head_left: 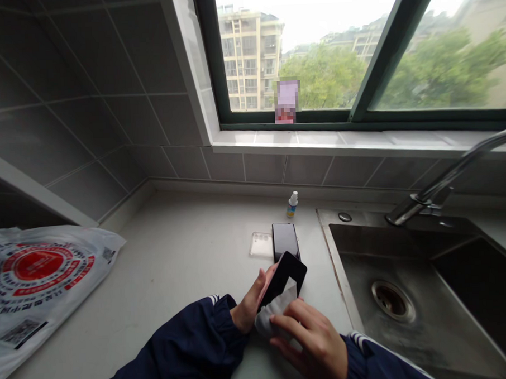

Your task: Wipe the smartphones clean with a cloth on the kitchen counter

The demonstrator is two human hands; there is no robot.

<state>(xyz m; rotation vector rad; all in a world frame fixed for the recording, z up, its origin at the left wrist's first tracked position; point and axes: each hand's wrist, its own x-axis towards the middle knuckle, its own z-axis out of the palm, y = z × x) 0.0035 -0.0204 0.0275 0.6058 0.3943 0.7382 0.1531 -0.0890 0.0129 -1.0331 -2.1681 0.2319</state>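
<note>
My left hand (250, 306) grips a black phone (284, 275), tilted up over the counter, with the thumb on its left edge. My right hand (312, 339) presses a white wipe (276, 313) against the phone's lower end, fingers closed on the cloth. Just beyond lies a second black phone (285, 239) flat on the counter. A clear phone case (261, 244) lies to its left. A small spray bottle (293, 204) with a white cap stands near the back wall.
A steel sink (413, 316) with a drain sits to the right, its faucet (441, 184) arching over it. A white plastic bag with red print (34, 283) lies at the left on the pale counter (189, 259). Grey tiles and a window stand behind.
</note>
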